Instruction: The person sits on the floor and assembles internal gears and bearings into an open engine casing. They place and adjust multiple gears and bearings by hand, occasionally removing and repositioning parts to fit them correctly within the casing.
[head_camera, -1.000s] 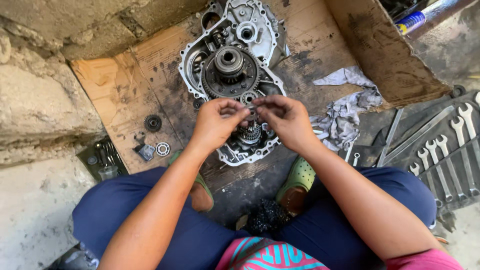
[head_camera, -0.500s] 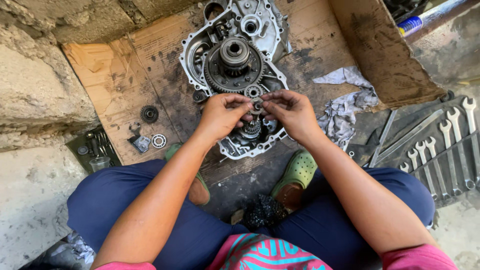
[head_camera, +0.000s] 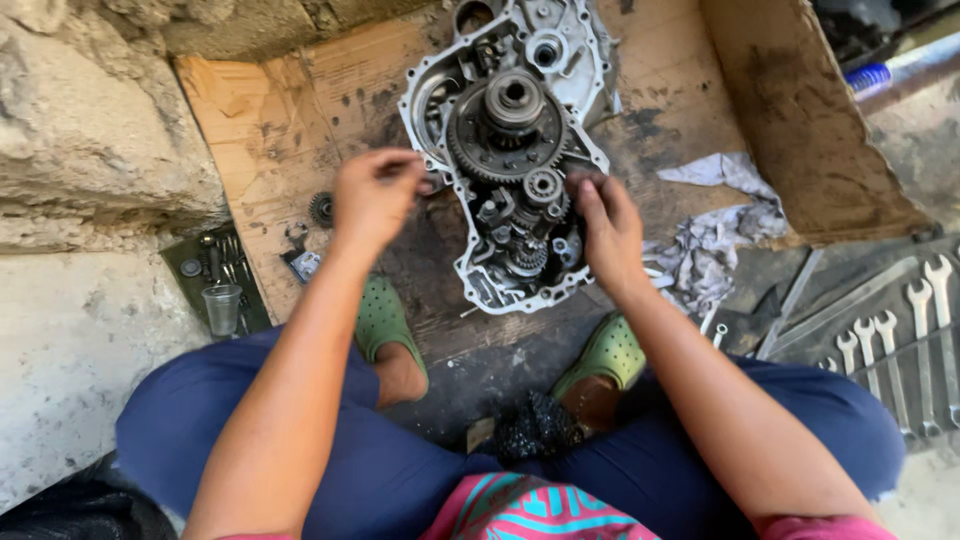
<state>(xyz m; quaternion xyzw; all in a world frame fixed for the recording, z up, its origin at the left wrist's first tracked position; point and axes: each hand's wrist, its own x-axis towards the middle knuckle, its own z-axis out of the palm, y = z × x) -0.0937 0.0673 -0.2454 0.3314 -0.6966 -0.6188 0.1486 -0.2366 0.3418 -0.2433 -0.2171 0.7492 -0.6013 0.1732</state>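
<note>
Two bare hands at an open engine case full of gears, lying on a sheet of cardboard

The engine case (head_camera: 505, 150) lies flat on the cardboard (head_camera: 260, 110), its large toothed gear (head_camera: 505, 135) uppermost. The right hand (head_camera: 608, 230) rests on the case's right edge, fingertips touching the smaller gears (head_camera: 535, 215); whether its grip is closed on a part I cannot tell. The left hand (head_camera: 372, 200) is raised just left of the case, fingers curled, its grip unclear too. A crumpled rag (head_camera: 715, 235) lies right of the case, spanners (head_camera: 900, 330) further right, green clogs (head_camera: 380, 320) below
</note>
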